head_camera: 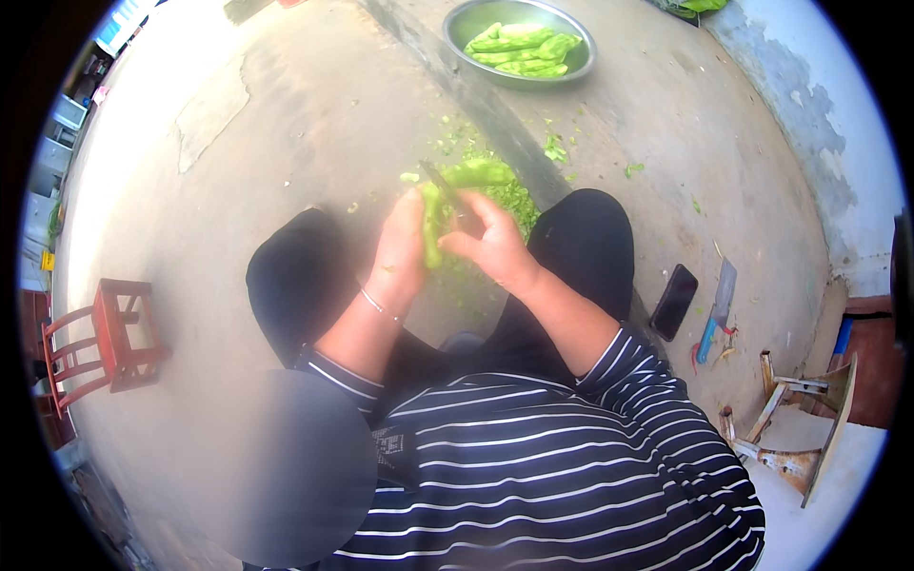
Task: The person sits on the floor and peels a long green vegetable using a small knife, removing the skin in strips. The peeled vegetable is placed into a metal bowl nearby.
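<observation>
My left hand (pixel 405 235) is wrapped around a long, pale green vegetable (pixel 431 225), perhaps a gourd, held upright between my knees. In my right hand (pixel 493 243) is a dark, narrow blade tool (pixel 441 184), a knife or a peeler; blur hides which. Its tip points up and left, across the vegetable's upper end. Just beyond the fingers shows another pale green length (pixel 480 173); whether it joins the held piece I cannot tell. Green peelings (pixel 515 198) lie heaped on the concrete floor beneath and beyond my hands.
A metal basin (pixel 525 80) of several pale green vegetables (pixel 528 48) stands ahead. At right lie a smartphone (pixel 674 302) and a blue-handled cleaver (pixel 716 308), near a rusty-framed chair (pixel 785 421). A red wooden chair (pixel 118 335) stands left. A flaking wall (pixel 807 107) bounds the right.
</observation>
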The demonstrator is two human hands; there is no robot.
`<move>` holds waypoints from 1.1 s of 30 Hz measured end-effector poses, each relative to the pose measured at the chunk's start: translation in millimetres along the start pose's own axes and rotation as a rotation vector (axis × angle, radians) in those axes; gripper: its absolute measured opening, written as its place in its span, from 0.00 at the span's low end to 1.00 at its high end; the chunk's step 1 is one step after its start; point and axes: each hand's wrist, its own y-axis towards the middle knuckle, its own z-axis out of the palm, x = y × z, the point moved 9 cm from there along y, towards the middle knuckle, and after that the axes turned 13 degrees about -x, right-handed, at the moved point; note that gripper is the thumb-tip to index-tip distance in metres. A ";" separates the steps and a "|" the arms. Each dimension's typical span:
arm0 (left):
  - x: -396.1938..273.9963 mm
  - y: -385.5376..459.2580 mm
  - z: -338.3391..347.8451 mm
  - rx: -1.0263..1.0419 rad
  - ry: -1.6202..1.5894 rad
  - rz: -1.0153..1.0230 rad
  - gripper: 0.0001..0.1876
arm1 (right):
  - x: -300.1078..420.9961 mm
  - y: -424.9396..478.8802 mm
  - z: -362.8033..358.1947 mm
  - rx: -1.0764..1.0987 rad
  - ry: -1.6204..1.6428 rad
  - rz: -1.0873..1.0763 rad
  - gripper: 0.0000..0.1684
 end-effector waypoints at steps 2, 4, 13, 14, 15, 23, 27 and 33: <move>0.0 -4.6 3.2 0.003 0.057 0.053 0.21 | -5.8 0.0 -0.8 -0.041 0.035 0.070 0.25; 4.5 0.2 -1.0 -0.029 0.138 0.137 0.21 | -15.0 2.6 -6.9 -0.076 -0.037 0.066 0.23; 15.0 2.3 -5.5 -0.071 0.071 0.056 0.24 | 26.6 0.3 -7.8 -0.084 -0.319 -0.347 0.19; 16.1 4.2 -8.6 -0.080 0.097 0.071 0.26 | 29.9 -1.0 -5.2 -0.070 -0.322 -0.365 0.19; 17.1 6.4 -11.4 -0.084 0.135 0.109 0.26 | 23.8 -0.3 -6.2 -0.084 -0.289 -0.301 0.19; 18.0 -0.3 -1.9 -0.067 0.172 0.170 0.26 | -16.3 2.0 -16.4 -0.177 -0.234 -0.064 0.17; 22.5 1.9 -2.4 -0.076 0.198 0.147 0.25 | -12.1 2.9 -18.4 -0.215 -0.262 -0.113 0.15; 30.2 3.6 -8.7 -0.051 0.143 -0.037 0.19 | 2.7 2.1 -23.3 -0.262 -0.473 -0.254 0.16</move>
